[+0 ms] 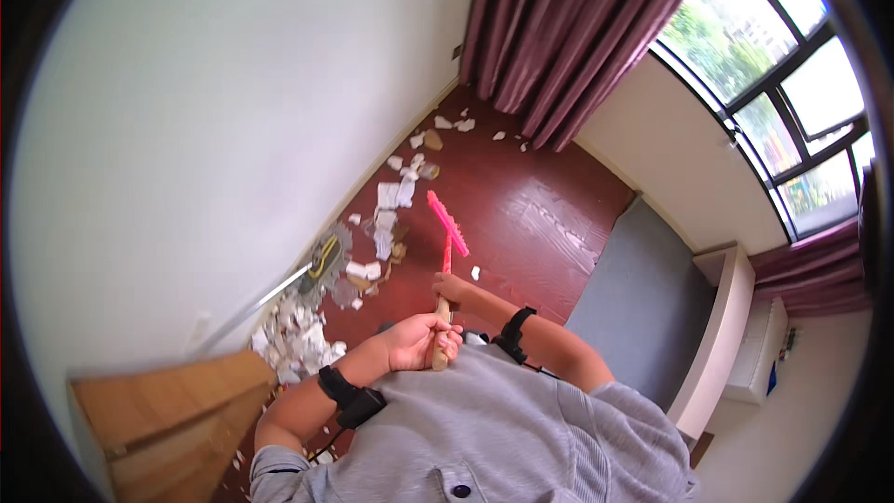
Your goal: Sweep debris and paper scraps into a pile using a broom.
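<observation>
Both hands grip the handle of a broom with a bright pink head (448,223). My left hand (424,342) closes around the pale end of the handle (439,363), close to my chest. Farther along, my right hand (450,288) wraps the handle just short of its pink-red stretch. The broom head points away from me over the dark red wood floor (517,209); whether it touches the floor I cannot tell. Crumpled white paper scraps (384,223) lie in a strip to its left. A larger heap of white scraps (297,335) sits left of my left hand.
A grey-fringed flat mop (328,258) leans along the white wall (209,119). Wooden furniture (174,398) stands at lower left. A grey mat (635,279) and a pale furniture frame (719,335) are on the right. Purple curtains (559,35) hang beside the window (761,77).
</observation>
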The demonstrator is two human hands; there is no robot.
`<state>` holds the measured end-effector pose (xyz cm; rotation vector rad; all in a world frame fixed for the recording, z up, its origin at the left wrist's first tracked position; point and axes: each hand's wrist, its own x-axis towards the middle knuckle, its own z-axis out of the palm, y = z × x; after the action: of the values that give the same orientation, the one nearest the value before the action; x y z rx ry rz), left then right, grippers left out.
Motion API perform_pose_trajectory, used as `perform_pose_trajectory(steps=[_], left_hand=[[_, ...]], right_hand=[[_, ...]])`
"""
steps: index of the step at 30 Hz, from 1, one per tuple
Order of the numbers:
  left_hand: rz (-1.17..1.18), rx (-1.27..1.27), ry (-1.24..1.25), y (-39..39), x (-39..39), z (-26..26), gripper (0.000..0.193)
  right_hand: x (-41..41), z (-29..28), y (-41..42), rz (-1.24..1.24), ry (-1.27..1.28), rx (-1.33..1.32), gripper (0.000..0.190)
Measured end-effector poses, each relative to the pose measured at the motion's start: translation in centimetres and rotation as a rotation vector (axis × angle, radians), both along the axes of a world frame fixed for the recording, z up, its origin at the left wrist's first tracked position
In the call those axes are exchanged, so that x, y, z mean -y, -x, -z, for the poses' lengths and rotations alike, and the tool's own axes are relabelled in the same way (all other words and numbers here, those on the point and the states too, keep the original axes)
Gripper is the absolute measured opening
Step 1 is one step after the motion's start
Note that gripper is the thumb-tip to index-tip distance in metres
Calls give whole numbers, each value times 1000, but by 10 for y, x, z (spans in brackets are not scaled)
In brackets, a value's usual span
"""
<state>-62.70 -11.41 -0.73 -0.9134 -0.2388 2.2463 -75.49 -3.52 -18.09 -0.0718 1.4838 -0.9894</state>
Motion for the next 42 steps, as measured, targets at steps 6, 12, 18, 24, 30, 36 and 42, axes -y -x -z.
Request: perform_pose_trajectory(steps=[6,12,18,24,30,36,42], left_hand=[[-3,42,-89,106,11,-10,16],[210,-34,-117,203,9,10,14],[-81,-125,-195,323,82,31,15],[-411,-59,-158,447,164,-3,6],[-125,-53,94,515,201,-27,8],[-234,84,48,568,228,-61,18],[-270,98,163,633,243,-77,28]], right_hand=[[-5,-3,95,50,237,-350,11],[-29,14,199,210,-38,-334,28],[27,-119,305,24,418,-987,12],[151,-57,439,188,-180,14,13],[178,-4,506,-209,726,-682,19],[206,-58,550,149,169,514,16],[214,-54,613,52,142,417,21]])
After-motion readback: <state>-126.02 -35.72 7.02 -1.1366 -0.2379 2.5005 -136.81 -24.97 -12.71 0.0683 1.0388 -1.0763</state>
